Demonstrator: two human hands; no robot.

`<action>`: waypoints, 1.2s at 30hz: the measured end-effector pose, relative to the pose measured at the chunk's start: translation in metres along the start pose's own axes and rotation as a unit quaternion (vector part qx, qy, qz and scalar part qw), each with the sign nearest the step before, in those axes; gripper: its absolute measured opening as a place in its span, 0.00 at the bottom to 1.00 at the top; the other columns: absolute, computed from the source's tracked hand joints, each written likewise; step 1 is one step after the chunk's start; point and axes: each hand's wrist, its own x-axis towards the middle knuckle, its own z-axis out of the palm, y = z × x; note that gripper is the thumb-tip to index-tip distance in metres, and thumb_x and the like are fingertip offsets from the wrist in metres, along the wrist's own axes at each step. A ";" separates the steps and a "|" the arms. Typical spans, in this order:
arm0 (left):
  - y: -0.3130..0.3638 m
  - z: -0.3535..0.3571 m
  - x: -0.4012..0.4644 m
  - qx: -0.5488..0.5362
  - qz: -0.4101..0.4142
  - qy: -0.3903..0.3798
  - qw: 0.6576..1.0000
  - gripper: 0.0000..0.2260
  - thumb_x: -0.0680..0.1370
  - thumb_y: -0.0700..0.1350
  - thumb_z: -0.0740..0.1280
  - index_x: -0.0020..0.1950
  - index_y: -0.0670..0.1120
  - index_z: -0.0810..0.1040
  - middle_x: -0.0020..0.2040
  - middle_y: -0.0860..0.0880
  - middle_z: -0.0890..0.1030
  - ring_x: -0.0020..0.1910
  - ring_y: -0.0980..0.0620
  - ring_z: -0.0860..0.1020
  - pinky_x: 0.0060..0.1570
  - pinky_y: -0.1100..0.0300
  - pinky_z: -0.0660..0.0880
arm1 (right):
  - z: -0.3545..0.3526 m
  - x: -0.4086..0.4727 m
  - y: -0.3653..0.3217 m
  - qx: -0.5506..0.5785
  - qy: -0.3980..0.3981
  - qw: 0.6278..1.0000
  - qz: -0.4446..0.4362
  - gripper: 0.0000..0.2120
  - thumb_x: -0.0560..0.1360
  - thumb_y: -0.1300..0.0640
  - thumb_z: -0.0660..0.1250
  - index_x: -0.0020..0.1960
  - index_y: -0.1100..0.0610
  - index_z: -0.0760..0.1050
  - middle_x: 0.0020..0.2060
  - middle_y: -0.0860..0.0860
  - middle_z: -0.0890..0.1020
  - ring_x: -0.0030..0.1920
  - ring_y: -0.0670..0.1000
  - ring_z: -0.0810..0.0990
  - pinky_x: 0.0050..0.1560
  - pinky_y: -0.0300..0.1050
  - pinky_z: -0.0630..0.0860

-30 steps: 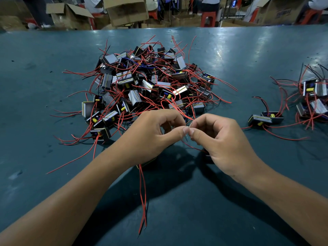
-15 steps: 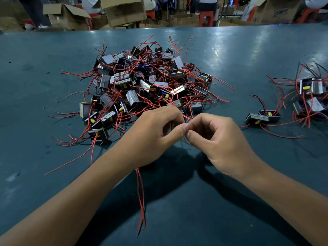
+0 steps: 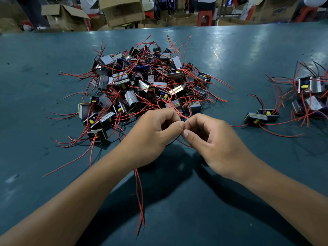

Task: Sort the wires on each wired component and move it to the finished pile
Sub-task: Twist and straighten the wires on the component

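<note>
On the worktop, nearer than the big pile, the left hand pinches red wires trailing below its fingers; the right hand pinches thin wire at touching fingertips. The component itself is hidden. The finished pile lies right.

We count two hands: our left hand and right hand, fingertips meeting on a thin wire. Two red wires trail from under the left palm toward us. Beyond the pinch lies one big heap of wired components, too tangled to count exactly (several dozen at a guess). Right of the pinch, two components lie touching as a pair. Farther right, one smaller pile shows at least four, partly cut by the frame edge. Past the table, at least three cardboard boxes.
</note>
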 end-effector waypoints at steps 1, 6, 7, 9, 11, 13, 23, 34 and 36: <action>0.000 0.001 0.000 -0.004 -0.004 0.000 1.000 0.10 0.82 0.39 0.65 0.41 0.38 0.75 0.25 0.58 0.68 0.23 0.61 0.64 0.26 0.72 0.60 | 0.000 0.000 0.000 0.001 -0.002 1.000 0.000 0.05 0.79 0.56 0.67 0.44 0.50 0.76 0.30 0.43 0.75 0.30 0.49 0.70 0.33 0.54 0.70; 0.000 0.005 -0.001 -0.018 -0.040 0.010 0.999 0.11 0.81 0.37 0.64 0.38 0.40 0.73 0.22 0.59 0.67 0.21 0.60 0.63 0.24 0.73 0.58 | -0.001 0.001 0.000 -0.002 0.002 1.000 -0.007 0.05 0.78 0.55 0.68 0.43 0.49 0.77 0.31 0.44 0.77 0.31 0.53 0.72 0.34 0.53 0.72; 0.000 0.005 -0.001 -0.019 -0.045 0.014 0.999 0.11 0.80 0.37 0.64 0.37 0.40 0.73 0.21 0.59 0.67 0.20 0.60 0.62 0.23 0.73 0.58 | -0.001 0.001 0.000 -0.004 0.005 1.000 -0.008 0.05 0.77 0.53 0.68 0.43 0.49 0.77 0.31 0.45 0.78 0.32 0.55 0.74 0.34 0.54 0.73; 0.000 0.005 0.000 -0.015 -0.048 0.018 0.999 0.11 0.80 0.37 0.65 0.37 0.39 0.74 0.22 0.59 0.67 0.21 0.60 0.63 0.23 0.72 0.58 | -0.001 0.001 0.000 -0.001 0.006 1.000 -0.010 0.04 0.76 0.51 0.67 0.43 0.49 0.77 0.32 0.47 0.79 0.33 0.58 0.76 0.35 0.56 0.74; 0.000 0.004 -0.001 -0.008 -0.044 0.024 0.999 0.11 0.79 0.38 0.65 0.37 0.39 0.74 0.22 0.58 0.68 0.21 0.60 0.63 0.24 0.72 0.59 | -0.001 0.001 0.001 0.004 0.004 1.000 -0.012 0.04 0.77 0.52 0.68 0.43 0.49 0.78 0.33 0.48 0.79 0.33 0.58 0.76 0.35 0.57 0.75; 0.000 0.004 -0.001 -0.001 -0.039 0.031 0.999 0.11 0.79 0.38 0.66 0.37 0.40 0.75 0.23 0.58 0.69 0.22 0.60 0.64 0.25 0.71 0.60 | 0.000 0.001 0.001 0.006 0.004 1.000 -0.011 0.04 0.77 0.54 0.68 0.43 0.50 0.78 0.32 0.45 0.79 0.33 0.56 0.76 0.35 0.54 0.75; 0.000 0.001 0.000 -0.082 -0.117 0.034 0.989 0.15 0.78 0.42 0.68 0.31 0.49 0.77 0.25 0.53 0.71 0.24 0.56 0.64 0.24 0.65 0.62 | -0.003 0.001 -0.003 -0.028 0.013 0.999 -0.024 0.06 0.77 0.57 0.69 0.42 0.49 0.77 0.32 0.47 0.80 0.33 0.56 0.76 0.35 0.52 0.74; -0.010 -0.029 0.003 0.191 0.241 0.000 0.952 0.07 0.75 0.43 0.76 0.53 0.47 0.86 0.49 0.54 0.77 0.50 0.58 0.77 0.51 0.65 0.71 | -0.014 0.004 -0.007 0.038 -0.063 0.997 -0.018 0.03 0.78 0.59 0.69 0.46 0.55 0.79 0.37 0.56 0.81 0.37 0.56 0.77 0.42 0.55 0.74; -0.011 -0.029 0.003 0.202 0.255 0.008 0.945 0.06 0.75 0.43 0.76 0.51 0.47 0.86 0.48 0.53 0.77 0.48 0.54 0.77 0.48 0.62 0.72 | -0.015 0.004 -0.009 0.042 -0.072 0.996 -0.023 0.03 0.78 0.59 0.69 0.45 0.55 0.78 0.39 0.59 0.81 0.38 0.58 0.77 0.44 0.59 0.73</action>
